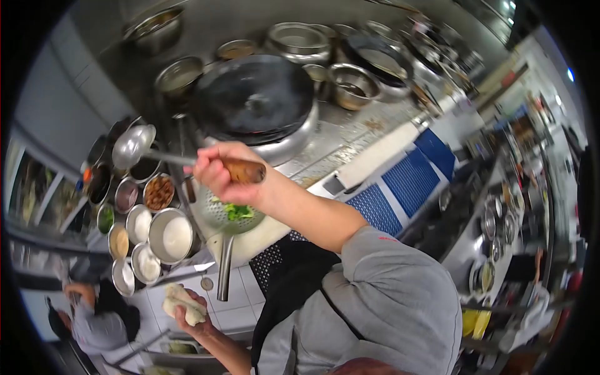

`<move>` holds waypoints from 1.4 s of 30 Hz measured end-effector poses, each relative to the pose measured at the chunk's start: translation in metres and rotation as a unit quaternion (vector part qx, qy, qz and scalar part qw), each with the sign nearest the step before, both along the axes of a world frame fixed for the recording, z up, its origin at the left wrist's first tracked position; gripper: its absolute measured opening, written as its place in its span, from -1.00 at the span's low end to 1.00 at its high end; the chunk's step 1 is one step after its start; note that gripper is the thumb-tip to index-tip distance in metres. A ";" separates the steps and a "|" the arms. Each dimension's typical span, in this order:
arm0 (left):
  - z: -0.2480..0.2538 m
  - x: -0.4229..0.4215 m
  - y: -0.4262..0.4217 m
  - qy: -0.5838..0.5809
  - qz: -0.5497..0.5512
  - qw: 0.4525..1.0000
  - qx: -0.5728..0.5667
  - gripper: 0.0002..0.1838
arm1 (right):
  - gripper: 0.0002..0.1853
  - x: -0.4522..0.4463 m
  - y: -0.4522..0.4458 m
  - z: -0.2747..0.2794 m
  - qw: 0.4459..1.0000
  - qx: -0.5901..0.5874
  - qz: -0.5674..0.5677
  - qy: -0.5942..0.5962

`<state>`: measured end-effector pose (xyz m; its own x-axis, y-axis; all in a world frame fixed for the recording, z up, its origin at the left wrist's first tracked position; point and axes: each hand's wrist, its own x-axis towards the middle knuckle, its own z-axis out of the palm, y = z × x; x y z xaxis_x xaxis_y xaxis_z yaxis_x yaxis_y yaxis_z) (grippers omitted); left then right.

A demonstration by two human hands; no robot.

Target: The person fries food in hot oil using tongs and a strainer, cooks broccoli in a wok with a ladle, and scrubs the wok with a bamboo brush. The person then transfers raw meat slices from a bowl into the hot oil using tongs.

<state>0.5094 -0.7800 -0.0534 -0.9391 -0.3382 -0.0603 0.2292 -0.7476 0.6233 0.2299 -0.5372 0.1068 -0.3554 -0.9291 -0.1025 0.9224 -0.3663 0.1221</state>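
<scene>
My right hand [226, 172] is closed around the wooden handle of a metal ladle [132, 148]. The ladle's bowl points left, over the cluster of seasoning containers. Below that hand, a perforated strainer [217, 219] with a long metal handle holds chopped green vegetables [239, 212]. My left hand [195, 314], lower down, grips a bunched off-white cloth [181, 304]. Beyond my right hand a dark wok [250, 94] sits on the stove; no food can be made out in it.
Metal containers stand at the left, among them a large white-filled pot [171, 236] and a bowl of brown pieces [159, 191]. Bowls and another wok [378, 59] line the back. Blue mats [394, 194] lie right. Another person [100, 322] is at lower left.
</scene>
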 end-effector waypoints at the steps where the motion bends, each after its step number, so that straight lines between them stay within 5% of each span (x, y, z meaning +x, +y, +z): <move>1: 0.000 -0.008 -0.004 0.017 -0.026 0.999 -0.010 -0.36 | -0.64 0.015 0.015 -0.003 1.000 0.002 -0.002 0.014; 4: 0.000 -0.026 -0.003 -0.041 -0.007 0.999 0.012 -0.35 | -0.76 0.052 0.053 0.000 0.990 0.072 -0.052 0.109; 8: 0.011 -0.038 0.006 0.029 -0.080 0.996 0.001 -0.37 | -0.61 0.072 0.113 0.005 0.995 0.009 -0.078 0.057; 11: 0.008 -0.035 0.011 -0.043 -0.021 0.999 0.004 -0.31 | -0.61 0.076 0.145 0.007 0.984 0.076 -0.152 0.059; 14: 0.011 -0.039 0.014 -0.033 -0.038 0.999 -0.016 -0.30 | -0.57 0.063 0.169 0.012 0.956 0.194 -0.218 0.040; 16: 0.008 -0.038 0.016 -0.029 -0.015 0.999 -0.001 -0.30 | -0.56 0.039 0.189 -0.003 0.895 0.355 -0.217 0.160; 18: 0.009 -0.038 0.020 -0.033 0.013 0.999 0.014 -0.31 | -0.56 0.021 0.196 -0.021 0.791 0.502 -0.191 0.293; 21: 0.000 -0.040 0.021 -0.075 0.091 0.993 0.023 -0.35 | -0.57 0.009 0.198 -0.043 0.551 0.668 -0.132 0.483; 24: -0.017 -0.035 0.013 -0.072 0.172 0.982 0.013 -0.38 | -0.49 0.024 0.208 -0.085 0.110 0.739 -0.145 0.649; 28: -0.022 -0.044 0.005 -0.052 0.224 0.973 0.033 -0.43 | -0.50 0.054 0.217 -0.142 0.332 0.668 -0.251 0.617; 32: -0.039 -0.058 -0.003 -0.055 0.204 0.976 0.047 -0.36 | -0.56 0.113 0.170 -0.102 0.553 0.617 -0.120 0.548; 37: -0.041 -0.069 0.000 -0.022 0.211 0.972 0.104 -0.38 | -0.42 0.141 0.118 -0.083 0.631 0.536 0.054 0.557; 40: -0.043 -0.066 0.002 -0.013 0.213 0.971 0.105 -0.40 | -0.39 0.135 0.093 -0.069 0.576 0.533 0.127 0.607; 41: -0.045 -0.065 0.002 -0.013 0.212 0.971 0.107 -0.41 | -0.39 0.129 0.091 -0.078 0.468 0.526 0.144 0.695; 42: -0.046 -0.064 0.002 -0.012 0.210 0.971 0.109 -0.42 | -0.39 0.127 0.084 -0.075 0.425 0.520 0.150 0.725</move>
<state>0.4449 -0.7775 -0.0998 -0.7184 -0.6680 -0.1942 0.5301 -0.7064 0.4691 0.3566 -0.4531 0.0313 -0.6275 -0.6751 -0.3880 -0.2249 0.6342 -0.7397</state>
